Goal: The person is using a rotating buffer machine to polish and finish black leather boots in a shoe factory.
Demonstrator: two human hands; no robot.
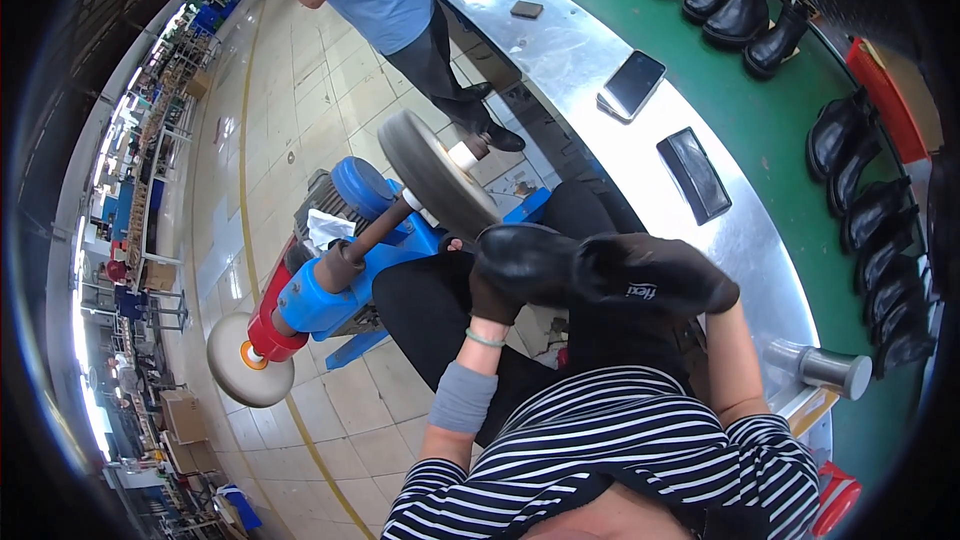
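A shiny black ankle boot lies crosswise between my two hands, over my lap. My left hand, in a dark brown glove, is closed around its left end from below. My right hand, gloved alike, grips the right end, which bears white lettering; its fingers are partly hidden. Just beyond the boot's left end stands a thick grey polishing wheel on a shaft; I cannot tell if boot and wheel touch. The wheel belongs to a blue machine with a second, pale wheel on its far-left end.
Along my right runs a metal bench with a phone, a black wallet-like case and a metal cylinder. Black boots line a green conveyor beyond. A person in blue stands ahead on the tiled floor.
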